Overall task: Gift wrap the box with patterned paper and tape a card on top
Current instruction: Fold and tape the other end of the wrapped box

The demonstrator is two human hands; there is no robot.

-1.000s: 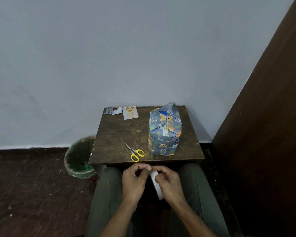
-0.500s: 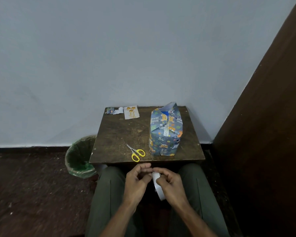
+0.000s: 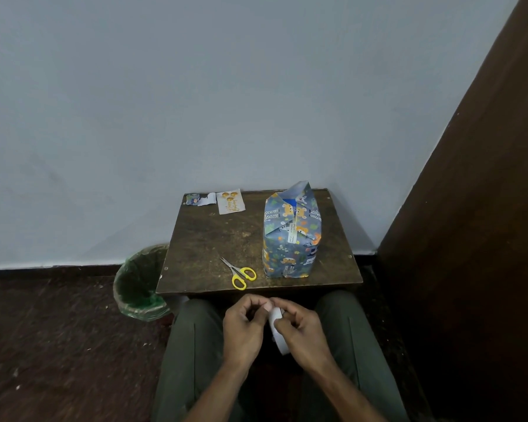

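Note:
A box wrapped in blue patterned paper [image 3: 290,236] stands upright on the right half of a small brown table [image 3: 214,239]; its top flaps are partly folded and stick up. A white card with orange print [image 3: 230,201] lies at the table's back left. Below the table's front edge, over my lap, my right hand [image 3: 302,328] grips a white tape roll [image 3: 277,325]. My left hand [image 3: 244,324] pinches at the top of the roll with thumb and fingertips. Most of the roll is hidden by my fingers.
Yellow-handled scissors [image 3: 240,274] lie near the table's front edge, left of the box. Small paper scraps [image 3: 200,198] sit at the back left corner. A green-lined waste bin [image 3: 141,283] stands on the floor left of the table. A dark wooden panel [image 3: 476,239] rises on the right.
Both hands stay together over my lap on the tape roll, with only small finger shifts at its top. The box, scissors and card have not moved.

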